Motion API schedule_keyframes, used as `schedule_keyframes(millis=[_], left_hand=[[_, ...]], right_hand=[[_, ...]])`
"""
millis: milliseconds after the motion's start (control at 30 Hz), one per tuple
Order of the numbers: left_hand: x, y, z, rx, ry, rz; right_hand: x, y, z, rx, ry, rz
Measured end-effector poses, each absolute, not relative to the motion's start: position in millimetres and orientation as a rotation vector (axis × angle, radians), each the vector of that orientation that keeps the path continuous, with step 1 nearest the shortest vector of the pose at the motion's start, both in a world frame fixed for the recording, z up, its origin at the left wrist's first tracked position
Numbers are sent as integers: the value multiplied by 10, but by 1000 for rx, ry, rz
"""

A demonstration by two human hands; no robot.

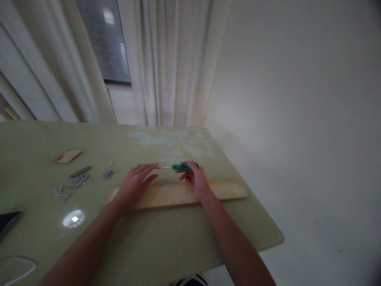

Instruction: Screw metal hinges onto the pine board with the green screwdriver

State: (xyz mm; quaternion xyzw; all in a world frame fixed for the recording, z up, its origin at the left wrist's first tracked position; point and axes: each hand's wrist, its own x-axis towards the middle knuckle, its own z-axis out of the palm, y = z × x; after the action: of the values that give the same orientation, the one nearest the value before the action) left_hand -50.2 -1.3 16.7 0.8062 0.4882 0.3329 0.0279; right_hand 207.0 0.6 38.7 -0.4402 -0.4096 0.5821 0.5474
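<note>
A long pale wooden board (229, 189) lies across the olive-green table (166, 242), parallel to its near edge. My right hand (195, 178) grips a green-handled screwdriver (184, 167) just beyond the board, its metal shaft pointing left. My left hand (137, 180) rests flat on the board's left part with its fingers stretched out toward the screwdriver's tip, holding nothing.
Several screws and metal fittings (80, 176) lie scattered on the table's left side, with a small wooden piece (67, 156) behind them. A dark flat object (7, 220) and a white cable (18, 266) sit at the near left. Curtains and a wall stand behind the table.
</note>
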Motion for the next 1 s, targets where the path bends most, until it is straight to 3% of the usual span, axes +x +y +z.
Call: schedule_keyframes(millis=[600,833,1000], left_hand=[[-362,-167,239,2902,1354,964],[-332,-195,285,3016,1292,1201],[-335,-205,312,3025,1364,1242]], right_hand=[[2016,-74,295,-979,-1363,1277],[1968,-94,267,-885,-1336,1429],[1954,-73,233,-929,-1335,1348]])
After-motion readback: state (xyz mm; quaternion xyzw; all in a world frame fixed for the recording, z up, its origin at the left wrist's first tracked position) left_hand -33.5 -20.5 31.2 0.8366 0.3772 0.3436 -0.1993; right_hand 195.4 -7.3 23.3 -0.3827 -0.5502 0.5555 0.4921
